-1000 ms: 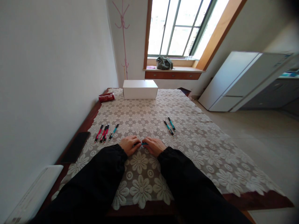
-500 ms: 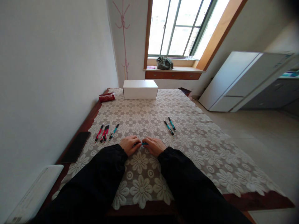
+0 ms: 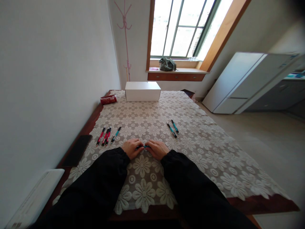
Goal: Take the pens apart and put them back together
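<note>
Left grip (image 3: 132,148) and right grip (image 3: 157,149) sharing one blue pen (image 3: 146,146)

Head view: both are pinching it between them. Left of the grips, three red pens (image 3: 105,136) and one teal pen (image 3: 116,135) are lying on the desk (image 3: 262,205); beyond to the right, two teal pens (image 3: 172,130); farther, one white box (image 3: 142,94).

Single head-worn view, directed forward and down along a long table covered in cream floral lace (image 3: 152,113). The bare left hand (image 3: 132,149) and bare right hand (image 3: 157,149) appear near, below centre; a bright wood-framed window (image 3: 182,28) lies far beyond.
</note>
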Available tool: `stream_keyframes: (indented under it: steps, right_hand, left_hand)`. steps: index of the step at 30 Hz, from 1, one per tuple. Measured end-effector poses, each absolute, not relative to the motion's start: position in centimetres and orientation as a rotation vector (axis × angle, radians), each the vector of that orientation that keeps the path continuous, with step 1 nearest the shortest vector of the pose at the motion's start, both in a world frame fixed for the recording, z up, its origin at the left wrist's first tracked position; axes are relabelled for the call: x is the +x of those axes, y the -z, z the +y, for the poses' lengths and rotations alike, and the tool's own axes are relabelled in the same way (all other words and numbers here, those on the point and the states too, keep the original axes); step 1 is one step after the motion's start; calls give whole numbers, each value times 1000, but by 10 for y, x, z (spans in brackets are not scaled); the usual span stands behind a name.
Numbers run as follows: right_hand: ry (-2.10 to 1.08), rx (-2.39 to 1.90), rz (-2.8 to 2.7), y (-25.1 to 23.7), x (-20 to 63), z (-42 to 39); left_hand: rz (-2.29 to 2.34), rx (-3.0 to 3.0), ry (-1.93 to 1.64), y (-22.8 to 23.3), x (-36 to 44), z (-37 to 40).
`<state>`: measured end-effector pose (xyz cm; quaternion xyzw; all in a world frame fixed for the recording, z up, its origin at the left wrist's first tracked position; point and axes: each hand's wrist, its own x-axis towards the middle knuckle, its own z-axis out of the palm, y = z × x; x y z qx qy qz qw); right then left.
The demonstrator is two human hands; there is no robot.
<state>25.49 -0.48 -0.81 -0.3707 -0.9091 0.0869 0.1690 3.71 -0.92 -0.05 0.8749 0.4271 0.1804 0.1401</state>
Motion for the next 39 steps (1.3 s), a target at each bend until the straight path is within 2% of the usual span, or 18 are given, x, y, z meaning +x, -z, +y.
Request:
stream_keyframes:
  steps: [39]
  right_hand:
    - [-310, -1072, -2561, 4, 255, -5]
  left_hand:
    - [1222, 2557, -551, 4, 37, -9]
